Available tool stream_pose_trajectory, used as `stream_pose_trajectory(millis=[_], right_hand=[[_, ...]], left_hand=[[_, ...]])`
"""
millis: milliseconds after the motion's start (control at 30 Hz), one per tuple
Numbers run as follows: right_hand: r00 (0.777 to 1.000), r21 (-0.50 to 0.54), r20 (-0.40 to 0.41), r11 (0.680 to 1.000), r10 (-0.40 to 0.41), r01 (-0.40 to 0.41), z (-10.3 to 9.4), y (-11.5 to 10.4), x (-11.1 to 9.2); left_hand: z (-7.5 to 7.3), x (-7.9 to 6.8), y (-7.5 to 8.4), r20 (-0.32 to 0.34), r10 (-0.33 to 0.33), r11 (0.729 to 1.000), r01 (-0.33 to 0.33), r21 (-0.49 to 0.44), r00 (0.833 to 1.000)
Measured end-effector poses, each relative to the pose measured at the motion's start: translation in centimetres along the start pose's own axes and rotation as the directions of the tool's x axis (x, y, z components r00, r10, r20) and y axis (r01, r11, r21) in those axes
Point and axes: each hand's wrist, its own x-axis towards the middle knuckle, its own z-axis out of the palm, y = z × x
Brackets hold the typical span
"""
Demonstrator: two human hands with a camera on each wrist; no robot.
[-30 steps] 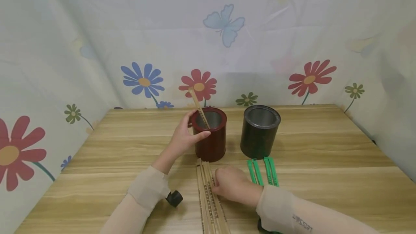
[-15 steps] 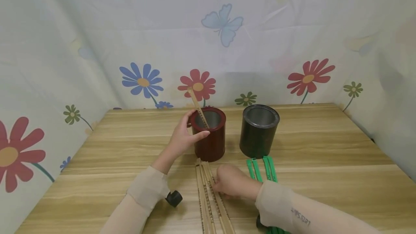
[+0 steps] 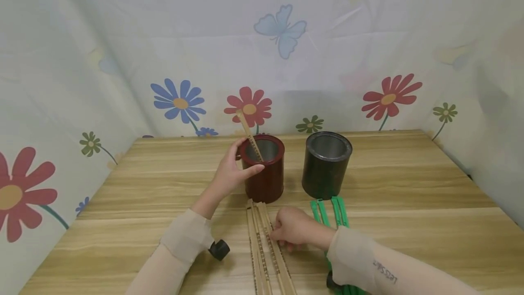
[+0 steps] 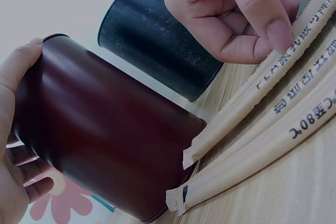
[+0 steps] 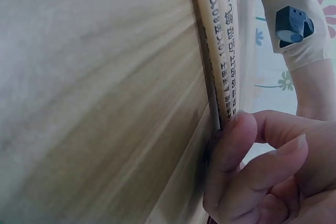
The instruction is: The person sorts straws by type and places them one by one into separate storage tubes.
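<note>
Flowered cloth [image 3: 196,49] hangs behind the wooden table [image 3: 409,204]. The left hand [image 3: 230,174] grips the dark-red can [image 3: 269,182]. Before it lie paper-wrapped sticks [image 3: 273,254]; the right hand [image 3: 295,226] touches one (whether it pinches, I cannot tell). Only wrist views make the print [image 4: 310,127] readable.

The right hand's grip [image 5: 265,174] sat lower right, fingers curled, one fingertip at slim tan paper-wrapped sticks [image 5: 221,59] printed with black characters; pinch unclear. Brown wood-grain counter [image 5: 115,103] filled the left. Upper right: pale beige sleeve [image 5: 311,51] with black boxy device [image 5: 292,27], white flower-print curtain [image 5: 269,66] behind.
</note>
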Motion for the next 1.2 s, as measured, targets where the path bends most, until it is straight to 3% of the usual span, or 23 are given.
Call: stream_pose_trajectory(millis=[333, 967, 1200], right_hand=[[0.999, 0.009, 0.034, 0.999, -0.039, 0.039, -0.05, 0.24, 0.07], [0.999, -0.045, -0.018, 0.999, -0.027, 0.026, 0.22, -0.10, -0.18], [0.999, -0.160, -0.050, 0.987, -0.022, 0.014, 0.62, -0.46, 0.07]], left_hand=[[-0.02, 0.00, -0.14, -0.007, -0.007, 1.000, 0.007, 0.012, 1.000], [0.02, 0.08, 0.00, -0.004, -0.021, 1.000, 0.021, 0.005, 1.000], [0.02, -0.01, 0.11, -0.002, -0.025, 1.000, 0.025, -0.001, 1.000]])
